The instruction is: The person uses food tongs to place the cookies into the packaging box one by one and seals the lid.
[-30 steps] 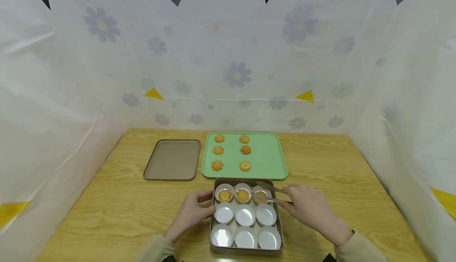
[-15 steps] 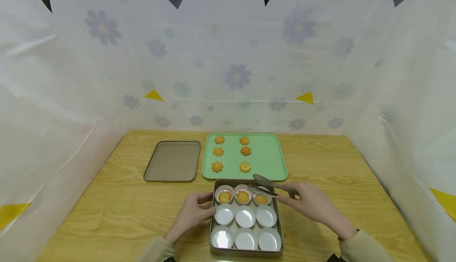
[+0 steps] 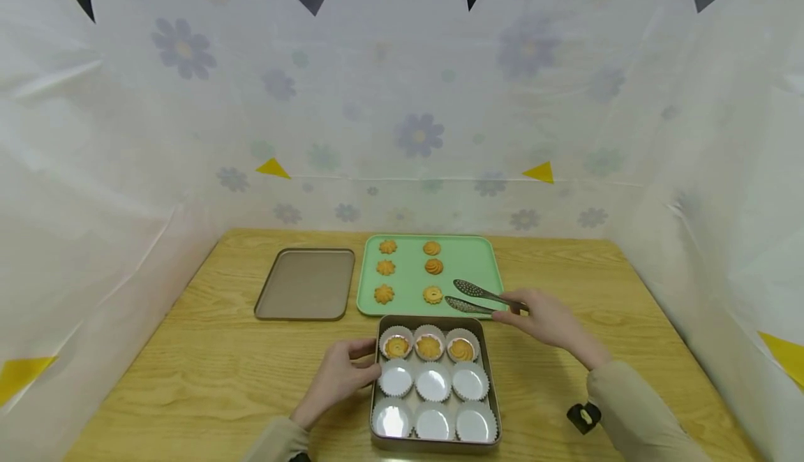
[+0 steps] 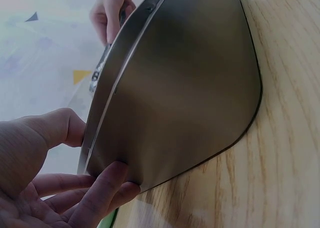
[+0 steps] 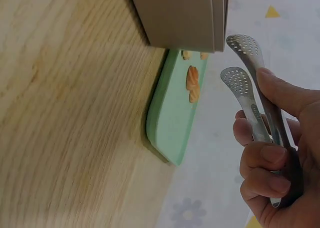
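I see the left hand [image 3: 339, 377], fingers loosely spread, touching a brown rectangular metal tin [image 3: 433, 443] on the wood-grained worktop [image 3: 188, 357]; fluted white paper cups [image 3: 433, 382] gleam inside, three holding ridged golden biscuits [image 3: 429, 347]. The right hand [image 3: 549, 320] grips parted silver metal tongs [image 3: 482, 292], perforated and rounded at the ends, above a smooth mint-green tray [image 3: 405, 277]

Wears a long, loose, light tan right sleeve [image 3: 634, 406] and a matching left sleeve [image 3: 276, 441]. Has a small black lump [image 3: 577, 420] by the end of the right sleeve, with a pale spot [image 3: 586, 416] inside. Shows a little black bit [image 3: 300, 457] by the left sleeve too. Has a bare left hand [image 3: 339, 376] and a bare right hand [image 3: 545, 320] with short nails [image 5: 274, 154].
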`<state>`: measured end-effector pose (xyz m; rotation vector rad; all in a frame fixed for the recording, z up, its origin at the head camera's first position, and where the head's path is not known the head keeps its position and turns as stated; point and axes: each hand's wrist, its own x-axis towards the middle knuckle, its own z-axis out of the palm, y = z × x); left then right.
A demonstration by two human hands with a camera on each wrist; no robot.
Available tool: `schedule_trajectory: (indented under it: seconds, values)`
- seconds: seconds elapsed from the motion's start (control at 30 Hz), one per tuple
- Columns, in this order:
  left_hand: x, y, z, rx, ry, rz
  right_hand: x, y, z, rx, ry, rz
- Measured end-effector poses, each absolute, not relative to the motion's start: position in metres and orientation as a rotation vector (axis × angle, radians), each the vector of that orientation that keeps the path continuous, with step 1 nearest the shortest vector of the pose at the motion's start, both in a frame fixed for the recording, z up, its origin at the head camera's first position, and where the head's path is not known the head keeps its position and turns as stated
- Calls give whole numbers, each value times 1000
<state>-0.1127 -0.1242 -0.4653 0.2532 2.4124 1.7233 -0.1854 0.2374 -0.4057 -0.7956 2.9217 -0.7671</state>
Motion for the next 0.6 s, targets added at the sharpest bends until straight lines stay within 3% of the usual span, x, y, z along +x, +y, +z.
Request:
schedule_trajectory:
  seconds: [0.6]
  values:
    - [-112,-125,-464,277,2417,1711,-256,229,-414,-777,2749,-489]
